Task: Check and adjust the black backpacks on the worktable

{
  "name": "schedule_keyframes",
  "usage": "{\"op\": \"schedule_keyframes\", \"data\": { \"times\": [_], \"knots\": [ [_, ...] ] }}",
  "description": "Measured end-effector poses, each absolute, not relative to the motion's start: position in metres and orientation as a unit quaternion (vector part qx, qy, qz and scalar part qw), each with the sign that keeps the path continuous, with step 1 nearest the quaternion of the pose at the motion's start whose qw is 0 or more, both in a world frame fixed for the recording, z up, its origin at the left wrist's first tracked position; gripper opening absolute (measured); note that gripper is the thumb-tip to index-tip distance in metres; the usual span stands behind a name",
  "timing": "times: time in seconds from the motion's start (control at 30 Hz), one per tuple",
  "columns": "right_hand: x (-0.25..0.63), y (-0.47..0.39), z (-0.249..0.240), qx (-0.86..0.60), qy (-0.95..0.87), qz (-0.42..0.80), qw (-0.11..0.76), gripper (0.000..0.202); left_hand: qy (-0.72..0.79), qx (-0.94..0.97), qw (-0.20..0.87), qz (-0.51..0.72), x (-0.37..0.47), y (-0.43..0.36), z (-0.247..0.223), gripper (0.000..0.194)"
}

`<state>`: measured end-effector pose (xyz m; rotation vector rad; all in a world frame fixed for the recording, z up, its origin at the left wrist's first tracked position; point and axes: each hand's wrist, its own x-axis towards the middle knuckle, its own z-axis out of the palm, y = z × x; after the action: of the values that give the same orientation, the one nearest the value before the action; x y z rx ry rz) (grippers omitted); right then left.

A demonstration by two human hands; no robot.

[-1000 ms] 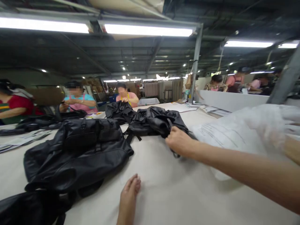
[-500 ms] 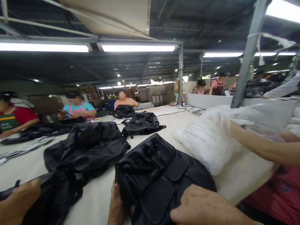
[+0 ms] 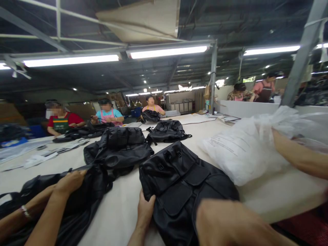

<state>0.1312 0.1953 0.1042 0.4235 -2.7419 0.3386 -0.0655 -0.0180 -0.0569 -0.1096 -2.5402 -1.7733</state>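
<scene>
A black backpack (image 3: 176, 184) with two front pockets and small buckles lies on the pale table (image 3: 120, 205) right before me. My left hand (image 3: 145, 210) grips its left edge, the thumb on top and the fingers hidden behind. Over the lower right part of the backpack is my right hand (image 3: 220, 222), smeared by motion, so its fingers cannot be made out.
A co-worker's hands (image 3: 70, 182) work on another black bag (image 3: 87, 198) at left. More backpacks (image 3: 119, 147) (image 3: 167, 131) lie beyond. At right, a person's arm (image 3: 297, 150) reaches into a white plastic bag (image 3: 238, 147). Several people stand across the table.
The view has turned left, showing more of the co-workers there. My left thumb now shows on the backpack's edge. The co-worker's hands at left have come further into view over their bag.
</scene>
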Motion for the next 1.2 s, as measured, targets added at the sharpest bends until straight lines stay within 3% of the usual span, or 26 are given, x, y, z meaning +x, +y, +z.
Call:
{"op": "schedule_keyframes", "data": {
  "times": [0.1, 0.17, 0.33, 0.5, 0.67, 0.73, 0.83, 0.93, 1.1, 1.2],
  "knots": [
    [0.096, 0.225, 0.083, 0.002, -0.97, 0.09, 0.225, 0.032, -0.809, -0.043, 0.028, -0.586, -0.066, -0.017, -0.057, 0.056],
    [0.082, 0.25, 0.054, -0.118, -0.979, 0.023, 0.164, 0.035, -0.798, -0.049, 0.023, -0.601, -0.065, -0.017, -0.055, 0.054],
    [0.113, 0.261, -0.009, -0.11, -0.989, 0.012, 0.102, 0.025, -0.789, -0.056, -0.021, -0.611, -0.074, -0.031, -0.051, 0.046],
    [0.174, 0.228, 0.005, -0.076, -0.994, 0.071, 0.046, 0.019, -0.849, -0.092, -0.039, -0.519, -0.092, -0.055, -0.038, 0.045],
    [0.159, 0.228, 0.038, -0.102, -0.979, 0.064, 0.165, 0.016, -0.916, -0.118, 0.2, -0.326, -0.064, -0.019, -0.001, 0.053],
    [0.138, 0.222, 0.028, -0.088, -0.986, 0.052, 0.132, 0.018, -0.893, -0.2, 0.262, -0.306, -0.04, 0.013, 0.005, 0.052],
    [0.116, 0.2, -0.009, -0.07, -0.994, 0.048, 0.074, 0.023, -0.866, -0.317, 0.277, -0.27, -0.012, 0.054, -0.012, 0.052],
    [0.107, 0.186, -0.042, 0.004, -0.989, 0.079, 0.125, 0.042, -0.848, -0.352, 0.287, -0.274, -0.005, 0.069, -0.042, 0.053],
    [0.096, 0.214, -0.049, -0.079, -0.98, 0.053, 0.174, 0.029, -0.837, -0.356, 0.295, -0.293, -0.01, 0.063, -0.061, 0.059],
    [0.075, 0.227, -0.055, -0.113, -0.962, 0.038, 0.245, 0.034, -0.831, -0.386, 0.3, -0.266, -0.007, 0.064, -0.055, 0.065]
  ]
}}
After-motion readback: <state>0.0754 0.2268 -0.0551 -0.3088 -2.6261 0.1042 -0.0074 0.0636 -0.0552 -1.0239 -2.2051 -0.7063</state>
